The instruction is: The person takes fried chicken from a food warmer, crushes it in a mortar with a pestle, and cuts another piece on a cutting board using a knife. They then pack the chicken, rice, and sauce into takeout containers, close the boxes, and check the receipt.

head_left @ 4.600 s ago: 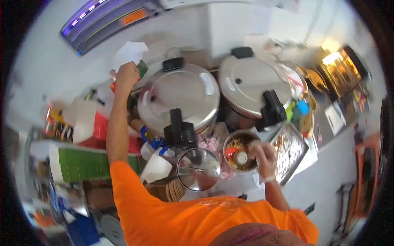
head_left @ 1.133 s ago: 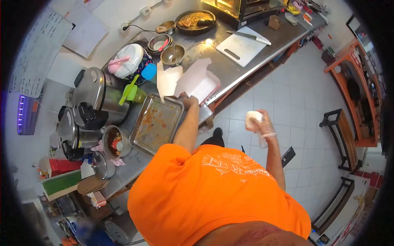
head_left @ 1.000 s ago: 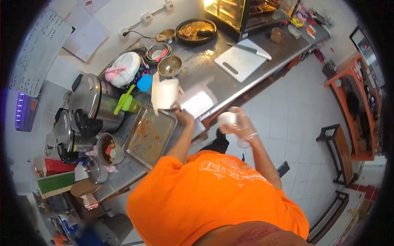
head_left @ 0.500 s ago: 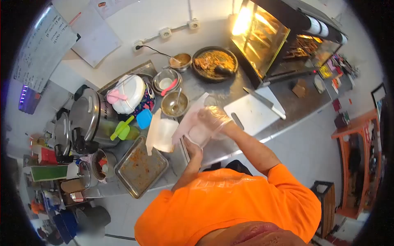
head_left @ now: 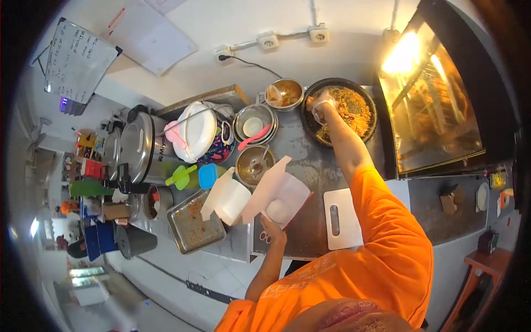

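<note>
My left hand [head_left: 274, 231] grips the near lower edge of an open pink-white box [head_left: 296, 191]. A white rounded mound [head_left: 278, 210] lies inside that box. My right hand [head_left: 323, 105], in a clear plastic glove, reaches into the left part of a round black pan [head_left: 310, 126] of shredded orange-brown food [head_left: 354, 112]; its fingertips are hidden, so what it holds cannot be made out. A second open white box [head_left: 231, 200] stands just left of the first, touching or nearly touching it.
Behind the boxes are a metal bowl [head_left: 254, 166], stacked bowls [head_left: 254, 119] and a small bowl of sauce [head_left: 287, 94]. A stained metal tray [head_left: 193, 224] lies left, near large steel pots [head_left: 135, 146]. A lit glass cabinet [head_left: 437, 99] stands right, above a white cutting board [head_left: 343, 218].
The white lump my right hand carried is now out of it, and a white mound sits in the pink-white box. My right hand has moved from the box to the pan. My left hand stays at the box.
</note>
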